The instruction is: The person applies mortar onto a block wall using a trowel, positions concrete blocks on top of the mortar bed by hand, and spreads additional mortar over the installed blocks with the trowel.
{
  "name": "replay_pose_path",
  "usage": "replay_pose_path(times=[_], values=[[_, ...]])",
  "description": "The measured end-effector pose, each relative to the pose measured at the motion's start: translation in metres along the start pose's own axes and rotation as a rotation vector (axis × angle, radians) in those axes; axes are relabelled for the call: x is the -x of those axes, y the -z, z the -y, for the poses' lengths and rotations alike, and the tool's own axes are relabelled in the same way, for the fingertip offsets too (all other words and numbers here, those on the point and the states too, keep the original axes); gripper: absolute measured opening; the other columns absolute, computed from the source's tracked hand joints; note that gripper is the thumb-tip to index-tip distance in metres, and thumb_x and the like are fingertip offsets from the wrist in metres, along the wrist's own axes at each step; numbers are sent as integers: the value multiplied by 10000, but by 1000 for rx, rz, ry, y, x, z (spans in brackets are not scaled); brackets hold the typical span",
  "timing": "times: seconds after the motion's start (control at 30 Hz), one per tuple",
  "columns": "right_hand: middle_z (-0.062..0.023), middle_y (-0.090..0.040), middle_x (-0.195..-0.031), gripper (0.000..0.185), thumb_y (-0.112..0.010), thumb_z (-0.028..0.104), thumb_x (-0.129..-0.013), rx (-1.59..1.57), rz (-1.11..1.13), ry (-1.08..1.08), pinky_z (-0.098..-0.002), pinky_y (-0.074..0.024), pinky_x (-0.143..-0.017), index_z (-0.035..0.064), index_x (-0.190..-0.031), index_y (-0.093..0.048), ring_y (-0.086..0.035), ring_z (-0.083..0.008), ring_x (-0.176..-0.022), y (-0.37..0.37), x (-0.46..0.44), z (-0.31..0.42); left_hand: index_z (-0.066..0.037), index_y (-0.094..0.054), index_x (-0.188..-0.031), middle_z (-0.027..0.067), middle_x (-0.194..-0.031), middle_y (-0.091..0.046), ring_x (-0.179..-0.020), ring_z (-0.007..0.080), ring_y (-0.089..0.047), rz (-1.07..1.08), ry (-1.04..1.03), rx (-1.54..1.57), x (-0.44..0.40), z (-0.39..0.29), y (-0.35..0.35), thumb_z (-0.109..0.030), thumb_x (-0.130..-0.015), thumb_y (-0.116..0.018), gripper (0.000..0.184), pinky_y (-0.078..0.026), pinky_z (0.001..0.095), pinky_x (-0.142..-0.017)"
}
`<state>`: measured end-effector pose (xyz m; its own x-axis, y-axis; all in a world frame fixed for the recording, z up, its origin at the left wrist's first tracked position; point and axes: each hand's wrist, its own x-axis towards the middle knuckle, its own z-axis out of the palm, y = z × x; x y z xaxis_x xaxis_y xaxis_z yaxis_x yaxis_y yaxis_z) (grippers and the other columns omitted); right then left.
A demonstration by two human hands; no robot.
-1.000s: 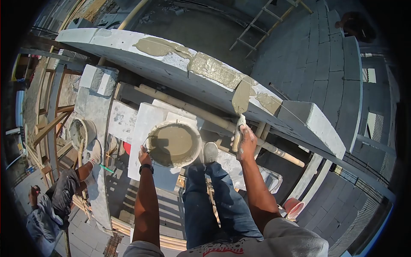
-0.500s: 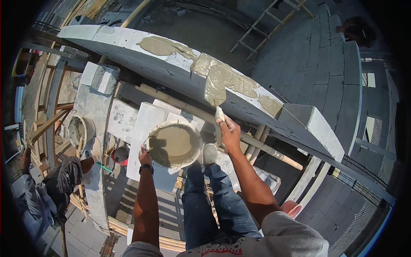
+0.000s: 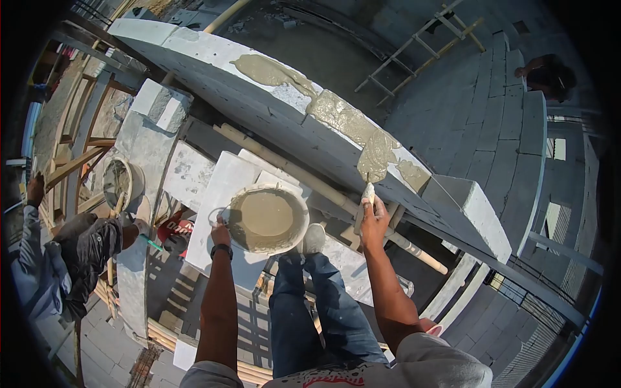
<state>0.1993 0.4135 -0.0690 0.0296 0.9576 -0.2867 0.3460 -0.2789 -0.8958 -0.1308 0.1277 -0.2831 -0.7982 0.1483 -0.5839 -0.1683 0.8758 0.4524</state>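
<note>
My right hand (image 3: 372, 221) is wrapped round the handle of a trowel (image 3: 374, 160), its blade coated in grey mortar and lying at the near edge of the wall top. Wet mortar (image 3: 339, 116) covers part of the white block wall (image 3: 213, 48) in an uneven strip. My left hand (image 3: 220, 234) grips the left rim of a round bucket (image 3: 301, 216) holding grey mortar. The bucket rests on pale blocks (image 3: 223, 174), below the wall.
A co-worker (image 3: 84, 246) sits at the left beside a second bucket (image 3: 123, 184). Another person (image 3: 548, 76) is at the upper right. A red-clad head (image 3: 174, 234) shows below the left ledge. Bamboo poles (image 3: 284, 165) run under the wall; a ladder (image 3: 414, 55) stands behind it.
The trowel first moved left along the mortar strip, then back right, spreading mortar. My left hand stays at the bucket. The view has shifted, and the red-clad head has come further into sight.
</note>
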Motion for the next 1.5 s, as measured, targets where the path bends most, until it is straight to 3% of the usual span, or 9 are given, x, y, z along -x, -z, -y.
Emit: replay_pose_path(times=[0.17,0.33,0.57,0.67,0.8,1.0,1.1,1.3,1.5], values=[[-109,-638,-1118,423,-652,148,-978,261,42,213,-307,-478,-768,-72,-1320,-535,-566,-123,-946,36,54,-23,14,-633,-1215,290,-1164,-664,-1115,461,-608,144,-29,4,4,-4,7,-470,-1047,-356,582,-462,517,-934],[-229,-541,-1015,490,-695,193,-891,787,694,334,-500,-538,-743,5,-1306,-513,-627,-455,-908,47,97,-28,30,-649,-953,212,-914,-686,-842,369,-654,94,-144,45,23,-2,3,-436,-1034,-448,514,-490,455,-763],[-298,-598,-1274,418,-605,226,-870,1308,1075,185,-483,-580,-816,-15,-1209,-632,-689,-426,-1008,-71,69,-112,12,-645,-942,141,-885,-671,-834,262,-625,71,-171,242,102,-48,-1,-422,-1029,-487,470,-480,386,-779],[-278,-653,-1194,384,-610,231,-854,1158,1043,195,-484,-558,-876,-23,-1138,-661,-679,-417,-1036,-99,65,-125,13,-636,-931,90,-787,-606,-765,198,-556,64,-127,200,108,-46,-6,-468,-1032,-487,513,-460,374,-747],[-250,-670,-1180,473,-664,224,-818,935,1000,43,-475,-520,-934,-18,-1223,-636,-655,-395,-1099,-29,59,-116,5,-635,-1076,294,-986,-654,-986,462,-616,44,-43,150,84,-26,2,-444,-1053,-404,506,-470,494,-859],[-141,-699,-1116,476,-786,187,-839,236,882,-203,-342,-523,-904,-2,-1252,-641,-673,-222,-1009,92,61,-96,-45,-624,-1243,76,-1083,-696,-921,203,-655,113,352,499,46,7,14,-715,-932,-489,751,-521,349,-767],[-97,-688,-1075,468,-806,173,-849,252,803,-244,-306,-514,-873,-17,-1244,-643,-636,-162,-966,146,55,-75,-28,-584,-1324,118,-1241,-659,-1033,223,-638,128,125,228,6,72,-1,-721,-936,-471,803,-516,403,-801],[-215,-661,-945,486,-699,68,-750,697,292,516,-358,-544,-784,-42,-1221,-649,-671,-365,-861,223,27,-15,13,-540,-1307,146,-1161,-648,-942,267,-630,-34,253,423,64,-2,13,-706,-949,-459,808,-492,407,-733],[-154,-537,-1103,745,-786,106,-745,934,82,392,-465,-544,-720,192,-1438,-524,-641,-374,-867,206,-27,-34,42,-584,-1141,147,-962,-656,-797,242,-633,-126,265,342,69,-16,14,-663,-965,-490,733,-486,353,-618]])
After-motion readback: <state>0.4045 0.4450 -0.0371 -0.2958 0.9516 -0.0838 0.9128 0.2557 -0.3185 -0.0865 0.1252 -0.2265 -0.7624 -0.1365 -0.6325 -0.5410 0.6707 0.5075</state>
